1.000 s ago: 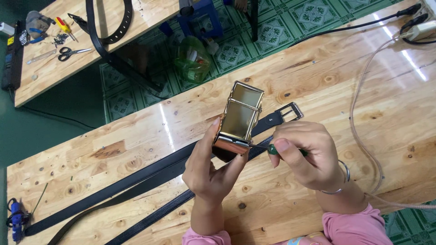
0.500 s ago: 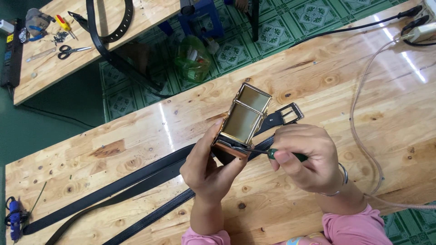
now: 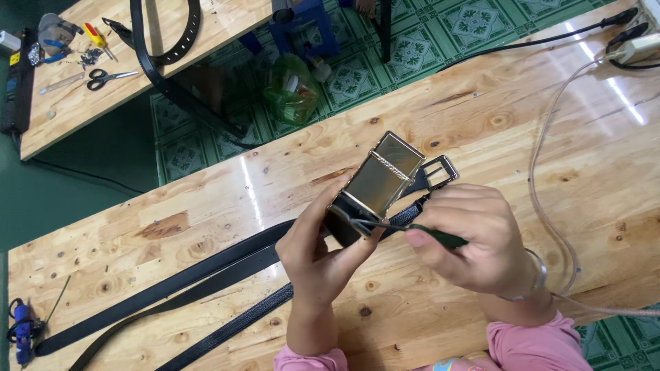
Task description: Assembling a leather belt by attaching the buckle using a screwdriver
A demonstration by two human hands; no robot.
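Observation:
My left hand grips the end of a black belt where a gold rectangular buckle sits, lifted above the wooden table. My right hand holds a small green-handled screwdriver, its thin tip touching the buckle's clamp end. A second black belt with a dark frame buckle lies on the table just behind the gold buckle. Both belts trail to the lower left across the table.
A clear cable loops along the table's right side toward plugs at the top right. A blue tool lies at the lower left edge. A second table at the upper left carries scissors, another belt and small tools. A green bottle stands on the floor.
The buckle has tilted a little to the right in my left hand, and the screwdriver tip has moved in against its clamp end.

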